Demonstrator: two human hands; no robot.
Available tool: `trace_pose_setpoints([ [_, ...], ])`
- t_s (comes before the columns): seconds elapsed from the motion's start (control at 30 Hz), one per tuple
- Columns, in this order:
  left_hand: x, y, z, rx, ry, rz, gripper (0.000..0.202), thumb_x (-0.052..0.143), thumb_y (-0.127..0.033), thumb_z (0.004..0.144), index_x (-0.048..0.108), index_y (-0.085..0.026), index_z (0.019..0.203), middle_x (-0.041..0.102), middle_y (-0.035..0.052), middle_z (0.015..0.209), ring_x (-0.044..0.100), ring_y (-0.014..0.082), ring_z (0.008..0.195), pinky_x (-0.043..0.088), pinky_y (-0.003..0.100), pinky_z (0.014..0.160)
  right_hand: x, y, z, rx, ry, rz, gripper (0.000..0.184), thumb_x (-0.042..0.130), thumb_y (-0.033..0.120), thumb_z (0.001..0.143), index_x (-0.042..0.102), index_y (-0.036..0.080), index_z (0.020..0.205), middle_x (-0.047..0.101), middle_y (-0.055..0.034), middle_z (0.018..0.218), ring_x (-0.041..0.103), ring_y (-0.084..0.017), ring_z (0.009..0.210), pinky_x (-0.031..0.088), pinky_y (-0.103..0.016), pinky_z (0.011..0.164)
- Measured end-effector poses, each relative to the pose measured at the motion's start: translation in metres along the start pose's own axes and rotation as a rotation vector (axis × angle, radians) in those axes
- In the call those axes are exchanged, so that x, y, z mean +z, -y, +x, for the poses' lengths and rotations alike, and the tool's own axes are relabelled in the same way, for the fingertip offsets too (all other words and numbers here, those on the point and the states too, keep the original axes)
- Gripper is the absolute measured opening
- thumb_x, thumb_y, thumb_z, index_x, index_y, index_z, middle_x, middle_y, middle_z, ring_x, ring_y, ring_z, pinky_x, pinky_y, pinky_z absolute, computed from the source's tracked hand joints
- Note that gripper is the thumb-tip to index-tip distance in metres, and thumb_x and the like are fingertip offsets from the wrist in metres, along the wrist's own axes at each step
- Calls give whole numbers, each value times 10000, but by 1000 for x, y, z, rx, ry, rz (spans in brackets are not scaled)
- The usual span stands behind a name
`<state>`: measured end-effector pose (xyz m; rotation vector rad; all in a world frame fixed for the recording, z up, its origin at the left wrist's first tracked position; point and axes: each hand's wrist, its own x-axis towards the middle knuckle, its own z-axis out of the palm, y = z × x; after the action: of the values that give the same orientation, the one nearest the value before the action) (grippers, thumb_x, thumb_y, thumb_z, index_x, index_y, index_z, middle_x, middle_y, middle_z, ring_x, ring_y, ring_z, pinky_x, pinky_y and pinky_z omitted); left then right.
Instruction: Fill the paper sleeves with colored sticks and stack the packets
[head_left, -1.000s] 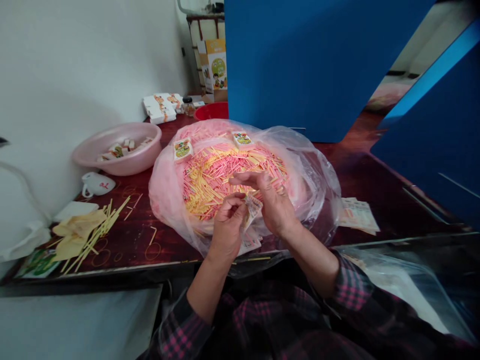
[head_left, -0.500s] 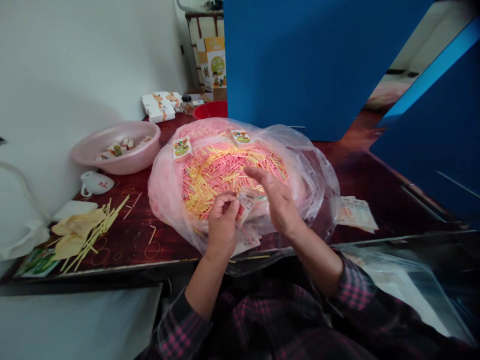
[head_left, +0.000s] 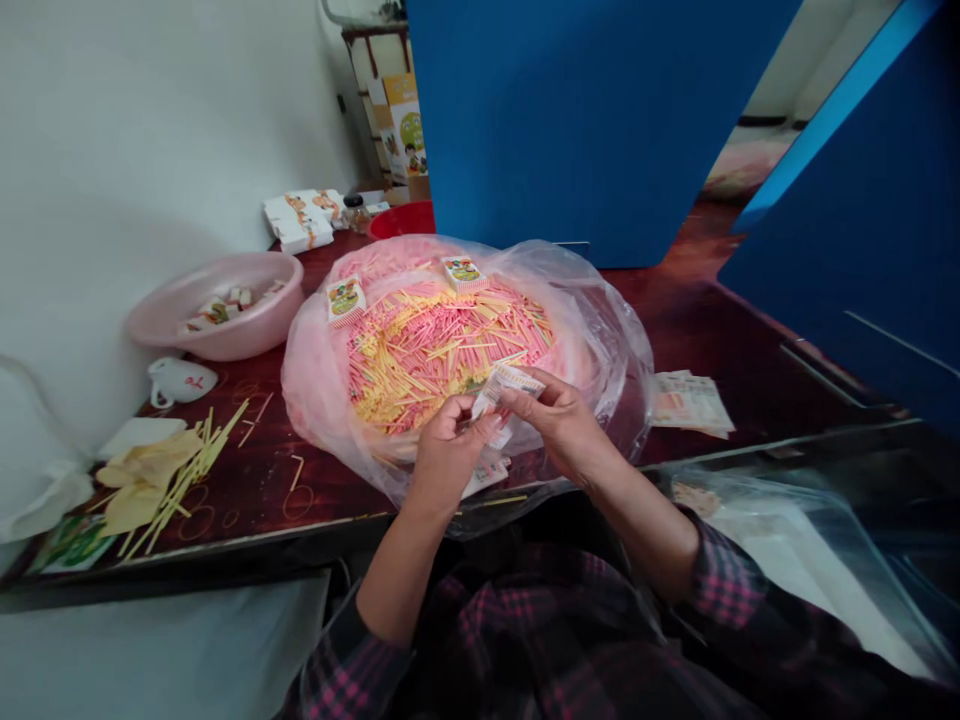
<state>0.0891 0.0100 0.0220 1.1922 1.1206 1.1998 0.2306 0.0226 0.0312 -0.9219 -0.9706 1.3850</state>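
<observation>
Right hand (head_left: 571,432) brought to printed packet (head_left: 507,382), left hand (head_left: 446,455) alongside, each grip pinched on it, print illegible

Pale wall (head_left: 150,130) on the left, softly shaded, and a dark red table (head_left: 690,315) up against it, glossy in dim light. Big blue panels (head_left: 585,130) stand across my right; back there, a shelf (head_left: 375,30), partly hidden.

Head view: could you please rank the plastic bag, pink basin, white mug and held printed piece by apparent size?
Plastic bag
Pink basin
White mug and held printed piece: too alike to rank; piece partly covered.
</observation>
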Motion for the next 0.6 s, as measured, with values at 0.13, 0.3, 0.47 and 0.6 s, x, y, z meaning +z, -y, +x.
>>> trace_pose_setpoints([
  [0.13, 2, 1, -6, -65, 104, 92, 241, 774, -374, 748, 628, -185, 779, 618, -31, 678, 573, 114, 616, 479, 229, 597, -4, -4, -5, -41, -14, -15, 333, 854, 499, 685, 692, 210, 728, 616, 41, 657, 513, -100, 592, 438, -250, 584],
  [0.3, 5, 11, -4, -44, 146, 179, 240, 754, -401, 782, 658, -184, 821, 671, -19, 723, 609, 126, 655, 499, 239, 642, -13, -7, -16, -23, 38, 18, 394, 874, 527, 639, 721, 222, 836, 655, 42, 735, 549, -99, 640, 466, -234, 614],
  [0.47, 13, 9, -12, -45, 353, 321, 264, 685, -451, 835, 726, -195, 884, 740, 25, 768, 673, 186, 693, 534, 288, 642, -37, 6, -40, -45, -9, -126, 379, 779, 589, 742, 721, 216, 780, 623, 36, 634, 522, -107, 552, 466, -250, 558],
  [0.6, 2, 1, -28, -48, 339, 369, 385, 639, -481, 880, 714, -227, 1158, 789, 62, 1000, 725, 199, 780, 571, 309, 707, -94, 35, -46, -264, -386, -404, 379, 703, 597, 804, 755, 238, 913, 695, -4, 745, 590, -154, 649, 497, -285, 621],
])
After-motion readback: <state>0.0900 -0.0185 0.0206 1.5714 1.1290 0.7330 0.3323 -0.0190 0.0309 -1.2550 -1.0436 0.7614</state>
